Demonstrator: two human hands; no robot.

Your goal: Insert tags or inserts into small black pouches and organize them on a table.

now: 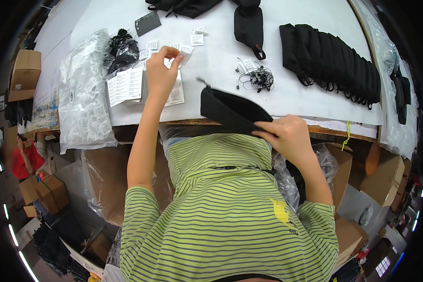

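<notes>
My left hand (163, 70) is over the left part of the table, thumb and finger pinched on a small white printed packet (186, 50). At the table's front edge my right hand (286, 136) grips a black zip pouch (232, 107) by its right end. The pouch's mouth gapes open toward me, with its zip pull at the far left corner. Beside my left hand lie more small white packets (198, 40), and printed white sheets (125, 85) lie just left of my wrist. What is inside the pouch cannot be seen.
A tangle of black string tags (258, 79) lies mid-table. A row of black pouches (331, 63) stands at the right, another pouch (249, 28) farther back. A clear bag of packets (84, 89) overhangs the left edge. Cardboard boxes (383, 181) stand below; a person in red (27, 160) is far left.
</notes>
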